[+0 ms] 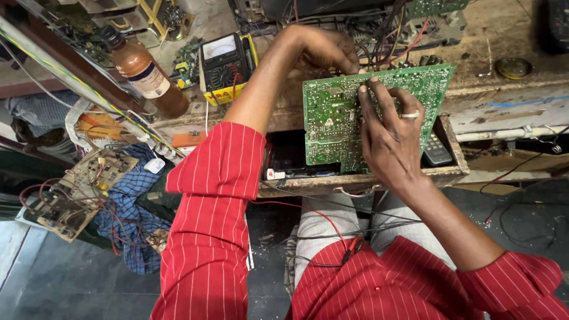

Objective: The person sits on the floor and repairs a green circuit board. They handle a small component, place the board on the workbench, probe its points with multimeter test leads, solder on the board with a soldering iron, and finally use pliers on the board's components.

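Observation:
A green circuit board (332,112) stands tilted over an open wooden drawer (355,181), solder side toward me. My right hand (388,133), with a ring on one finger, lies flat on the board's face and presses its fingertips near the top edge. My left hand (323,48) reaches over the board's upper edge and grips it from behind, among coloured wires (391,35). Both forearms wear rolled red striped sleeves.
A yellow-cased analogue multimeter (226,62) and a brown bottle (145,71) stand on the worn workbench to the left. A brown circuit board with red wires (80,189) lies on a blue checked cloth lower left. A remote control (437,151) rests in the drawer. A round tin (513,67) sits far right.

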Action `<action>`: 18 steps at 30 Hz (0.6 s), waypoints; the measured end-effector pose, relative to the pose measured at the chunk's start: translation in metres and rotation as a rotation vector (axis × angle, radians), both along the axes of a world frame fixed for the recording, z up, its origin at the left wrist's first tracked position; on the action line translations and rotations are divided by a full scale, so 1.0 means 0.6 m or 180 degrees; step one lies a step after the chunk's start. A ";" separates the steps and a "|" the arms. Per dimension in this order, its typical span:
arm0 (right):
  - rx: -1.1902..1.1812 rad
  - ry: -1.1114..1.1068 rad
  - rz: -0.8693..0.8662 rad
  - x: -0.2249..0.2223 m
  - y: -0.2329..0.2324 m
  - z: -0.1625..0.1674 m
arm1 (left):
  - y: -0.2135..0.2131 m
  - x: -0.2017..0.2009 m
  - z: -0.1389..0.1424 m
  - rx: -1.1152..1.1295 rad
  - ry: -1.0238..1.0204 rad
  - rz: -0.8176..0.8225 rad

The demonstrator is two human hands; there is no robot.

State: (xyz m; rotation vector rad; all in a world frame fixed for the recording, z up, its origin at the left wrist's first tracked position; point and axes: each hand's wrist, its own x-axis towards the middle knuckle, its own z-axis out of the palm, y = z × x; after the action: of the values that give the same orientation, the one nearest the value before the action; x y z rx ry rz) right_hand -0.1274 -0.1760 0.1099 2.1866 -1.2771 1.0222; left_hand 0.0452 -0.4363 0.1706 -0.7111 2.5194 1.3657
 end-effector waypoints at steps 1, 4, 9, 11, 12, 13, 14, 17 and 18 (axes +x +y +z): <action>0.0001 0.0031 -0.0024 0.000 0.000 0.000 | 0.003 0.001 0.002 -0.0027 -0.0027 0.0032; 0.0021 0.0057 -0.0039 0.001 -0.001 -0.002 | 0.015 0.005 0.010 -0.0090 -0.0154 0.0315; 0.0061 0.0027 -0.0039 0.005 0.002 -0.003 | 0.028 0.007 0.016 -0.0245 -0.0154 0.0319; 0.0081 0.0030 -0.0050 0.006 0.003 -0.003 | 0.027 0.007 0.012 -0.0195 -0.0017 0.0178; 0.0094 0.0015 -0.0034 0.005 0.004 -0.002 | 0.025 0.007 0.010 -0.0281 -0.0079 0.0238; 0.0107 -0.0001 -0.0018 0.005 0.004 -0.002 | 0.022 0.007 0.007 -0.0367 -0.0141 0.0297; 0.0121 -0.0017 -0.0003 0.005 0.005 -0.002 | 0.020 0.007 0.005 -0.0452 -0.0203 0.0357; 0.0118 -0.0040 0.0009 0.005 0.005 -0.002 | 0.016 0.005 -0.002 -0.0371 0.0145 0.0112; 0.0123 -0.0046 0.0004 0.005 0.005 -0.002 | 0.016 0.005 -0.003 -0.0387 0.0151 0.0124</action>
State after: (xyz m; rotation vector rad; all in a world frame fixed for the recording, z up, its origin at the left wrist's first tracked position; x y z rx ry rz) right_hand -0.1244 -0.1730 0.1086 2.2128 -1.3123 1.0240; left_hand 0.0482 -0.4268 0.1689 -0.7628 2.6580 1.2644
